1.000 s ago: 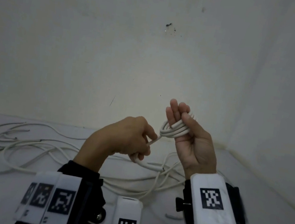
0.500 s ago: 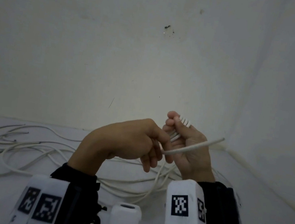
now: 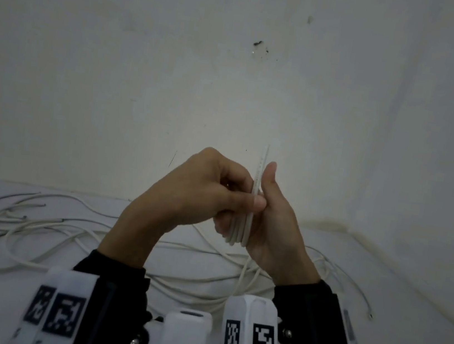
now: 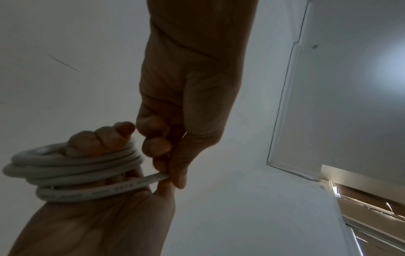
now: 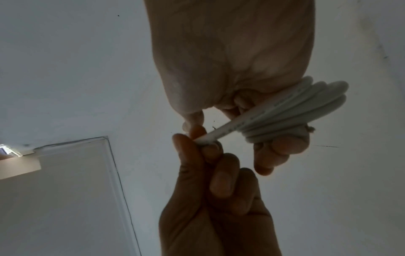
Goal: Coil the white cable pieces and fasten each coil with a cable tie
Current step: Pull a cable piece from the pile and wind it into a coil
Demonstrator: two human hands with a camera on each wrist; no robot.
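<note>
Left hand (image 3: 203,189) pinches cable end; right hand (image 3: 273,225) holds coil (image 3: 239,232); loose cables (image 3: 45,231) on white surface (image 3: 377,295).

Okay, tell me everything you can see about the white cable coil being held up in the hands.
The white cable coil is a round, smooth, plastic-looking cable with faint print along it, wound in about four or five tight loops around the fingers of the right hand. It is held in the air above the table. Its free end is pinched by the left hand. No cable tie is visible on it.
</note>
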